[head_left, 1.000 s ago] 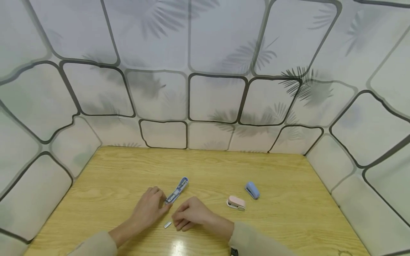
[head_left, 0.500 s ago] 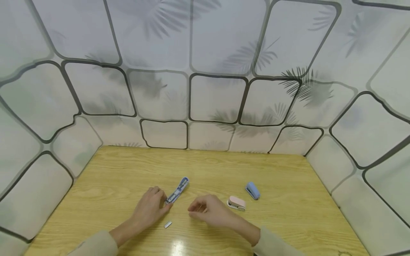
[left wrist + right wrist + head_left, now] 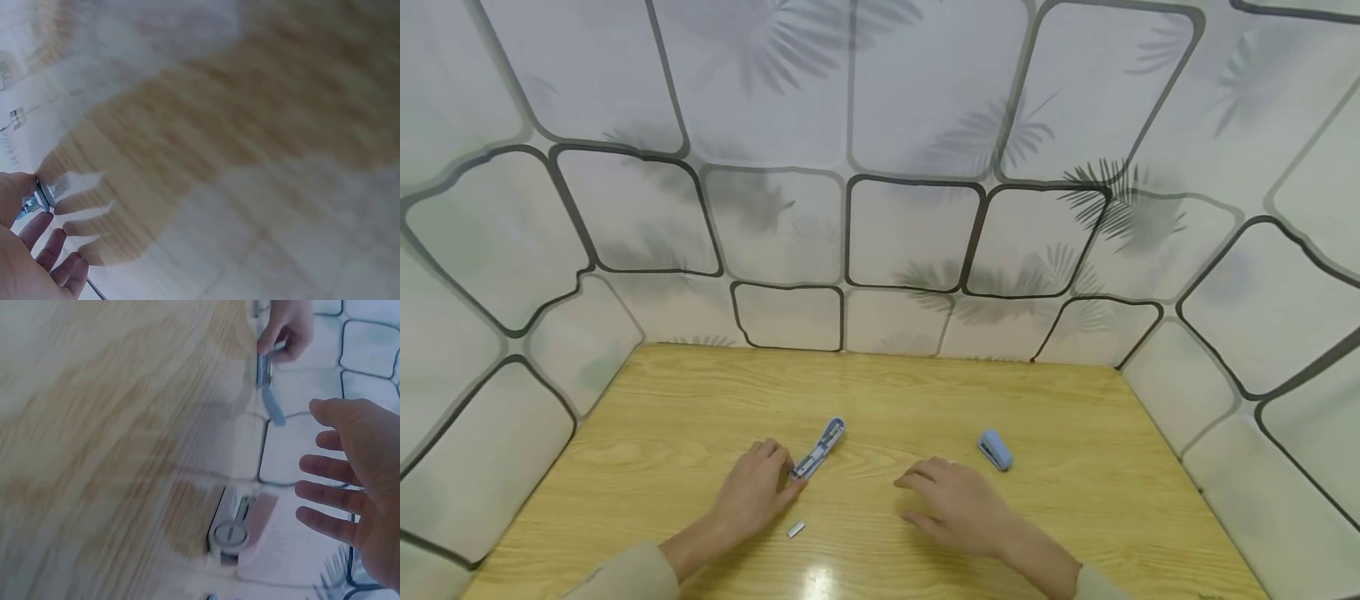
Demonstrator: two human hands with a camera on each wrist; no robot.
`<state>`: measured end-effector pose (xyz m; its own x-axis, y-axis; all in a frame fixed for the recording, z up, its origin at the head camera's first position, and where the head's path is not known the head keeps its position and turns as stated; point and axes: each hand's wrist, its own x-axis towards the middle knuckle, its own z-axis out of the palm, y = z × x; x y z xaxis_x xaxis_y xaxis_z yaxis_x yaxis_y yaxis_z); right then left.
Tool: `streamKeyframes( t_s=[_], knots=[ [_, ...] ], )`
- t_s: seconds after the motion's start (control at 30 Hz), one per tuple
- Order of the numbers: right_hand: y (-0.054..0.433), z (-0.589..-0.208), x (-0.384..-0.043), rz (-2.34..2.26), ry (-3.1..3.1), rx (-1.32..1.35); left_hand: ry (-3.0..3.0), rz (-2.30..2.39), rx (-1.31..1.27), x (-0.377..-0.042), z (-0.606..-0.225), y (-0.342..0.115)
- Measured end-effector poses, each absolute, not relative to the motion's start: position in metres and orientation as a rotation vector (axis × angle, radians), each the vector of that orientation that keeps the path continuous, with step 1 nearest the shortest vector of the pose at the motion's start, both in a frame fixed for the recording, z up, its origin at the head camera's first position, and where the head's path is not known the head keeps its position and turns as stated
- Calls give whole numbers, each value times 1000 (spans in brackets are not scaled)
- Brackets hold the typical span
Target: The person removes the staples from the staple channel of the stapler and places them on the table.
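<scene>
My left hand pinches the near end of a blue stapler, which lies opened out on the table; thumb and finger sit either side of that end in the left wrist view. A short silver strip of staples lies nearer to me, right of the left wrist. My right hand holds nothing, its fingers spread and slightly bent. A small pink and white stapler stands close to those fingers in the right wrist view, apart from them; in the head view the hand covers it.
A second, smaller blue stapler sits beyond the right hand, to its right. The wood-grain table is bordered by patterned cloth walls at the back and both sides.
My right hand has moved rightward from beside the staple strip to over the pink stapler, its fingers spreading. The left hand has kept its hold on the opened stapler.
</scene>
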<state>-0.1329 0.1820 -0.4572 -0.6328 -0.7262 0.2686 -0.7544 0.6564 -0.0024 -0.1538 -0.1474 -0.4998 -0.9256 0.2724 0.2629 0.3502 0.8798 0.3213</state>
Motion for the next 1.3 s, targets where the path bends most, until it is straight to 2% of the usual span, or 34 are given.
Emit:
streamKeyframes(
  t_s=[0.2, 0.5, 1.3],
  knots=[
    [213, -463, -145, 25, -2487, 1066, -2829, -553, -486, -153, -501, -148],
    [238, -476, -159, -119, -2364, 1016, -2808, -554, -491, -153, -501, -147],
    [238, -485, -164, -110, -2420, 1036, -2822, -575, -469, -154, -502, -148]
  ],
)
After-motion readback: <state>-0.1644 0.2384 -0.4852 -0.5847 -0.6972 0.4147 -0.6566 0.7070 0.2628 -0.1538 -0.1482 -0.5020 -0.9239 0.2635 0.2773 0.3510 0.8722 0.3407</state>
